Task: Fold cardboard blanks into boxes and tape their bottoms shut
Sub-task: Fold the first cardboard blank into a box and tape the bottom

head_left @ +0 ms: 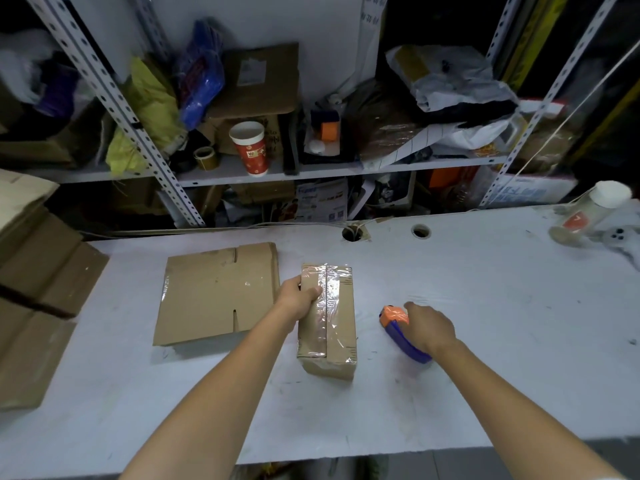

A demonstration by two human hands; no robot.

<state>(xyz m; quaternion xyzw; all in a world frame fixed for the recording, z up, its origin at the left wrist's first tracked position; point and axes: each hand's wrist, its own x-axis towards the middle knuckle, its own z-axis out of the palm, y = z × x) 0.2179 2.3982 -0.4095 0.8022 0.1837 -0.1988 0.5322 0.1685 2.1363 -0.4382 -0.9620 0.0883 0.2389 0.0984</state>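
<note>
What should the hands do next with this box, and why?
Probably lift the box aside with the left hand, which grips its far left edge. Clear tape seems to run the seam's whole length, so this bottom looks sealed. The right hand holds the tape dispenser on the table, and a flat blank lies beside the box.

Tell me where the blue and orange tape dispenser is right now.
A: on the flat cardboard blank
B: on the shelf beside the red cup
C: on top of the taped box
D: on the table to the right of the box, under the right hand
D: the tape dispenser lies on the table to the right of the taped box, gripped by the right hand.
</note>
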